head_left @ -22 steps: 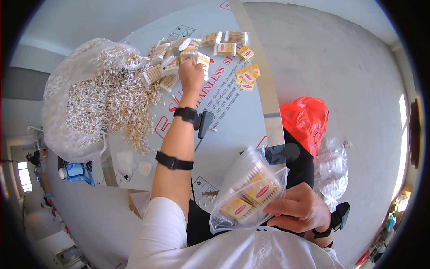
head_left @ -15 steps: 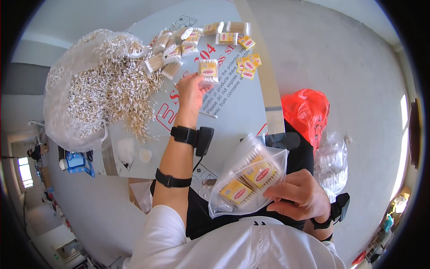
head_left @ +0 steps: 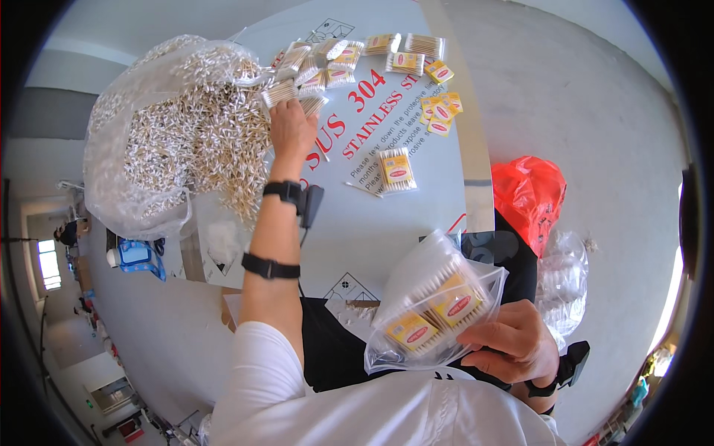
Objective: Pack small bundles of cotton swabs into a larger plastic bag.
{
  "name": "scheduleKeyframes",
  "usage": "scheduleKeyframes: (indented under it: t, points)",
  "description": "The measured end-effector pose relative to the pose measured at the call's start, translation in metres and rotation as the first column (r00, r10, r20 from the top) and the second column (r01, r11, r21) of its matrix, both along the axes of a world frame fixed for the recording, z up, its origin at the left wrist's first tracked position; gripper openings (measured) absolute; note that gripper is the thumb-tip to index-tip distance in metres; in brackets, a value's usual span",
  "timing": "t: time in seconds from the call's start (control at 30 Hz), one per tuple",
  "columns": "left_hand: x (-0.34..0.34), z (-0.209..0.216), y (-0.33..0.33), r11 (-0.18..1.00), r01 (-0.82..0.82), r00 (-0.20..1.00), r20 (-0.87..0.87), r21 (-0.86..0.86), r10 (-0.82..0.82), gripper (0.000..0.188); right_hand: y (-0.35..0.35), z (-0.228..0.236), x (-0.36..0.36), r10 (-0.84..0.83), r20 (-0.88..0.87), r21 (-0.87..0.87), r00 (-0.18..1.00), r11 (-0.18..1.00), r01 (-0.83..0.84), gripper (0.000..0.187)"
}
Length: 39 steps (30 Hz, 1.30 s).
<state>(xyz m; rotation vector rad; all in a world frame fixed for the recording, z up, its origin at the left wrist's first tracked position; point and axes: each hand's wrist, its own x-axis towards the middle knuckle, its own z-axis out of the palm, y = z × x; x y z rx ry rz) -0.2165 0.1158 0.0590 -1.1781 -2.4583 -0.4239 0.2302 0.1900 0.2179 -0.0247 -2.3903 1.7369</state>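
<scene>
My right hand [head_left: 513, 342] pinches the edge of a clear plastic bag [head_left: 387, 353] above my lap. Inside it are cotton swab packs with yellow labels, one [head_left: 457, 299] lying beside another. My left hand [head_left: 293, 132] reaches over the table to the cluster of swab packs, its fingertips against a pack of bare swabs [head_left: 280, 93]. Whether the fingers grip it is hidden by the back of the hand. A single yellow-labelled swab pack [head_left: 397, 171] lies by itself on the table, to the right of my left hand.
A large clear bag [head_left: 104, 186] spilling loose cotton swabs [head_left: 234, 149] covers the table's left side. Several swab packs [head_left: 381, 44] line the far edge, near loose yellow labels [head_left: 440, 111]. A red plastic bag [head_left: 529, 197] and a clear bundle [head_left: 563, 275] stand to the right.
My left hand has set down the labelled swab pack and moved left to the cluster of packs. The bag stays in my right hand. The whole view has shifted slightly.
</scene>
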Motion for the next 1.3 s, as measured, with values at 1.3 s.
scheduleKeyframes:
  t: [1.3]
  points:
    - [0.092, 0.028, -0.041, 0.951, -0.158, 0.284, 0.911, -0.264, 0.3, 0.018, -0.016, 0.007, 0.005, -0.104, 0.028, 0.161, 0.994, 0.982, 0.099, 0.026]
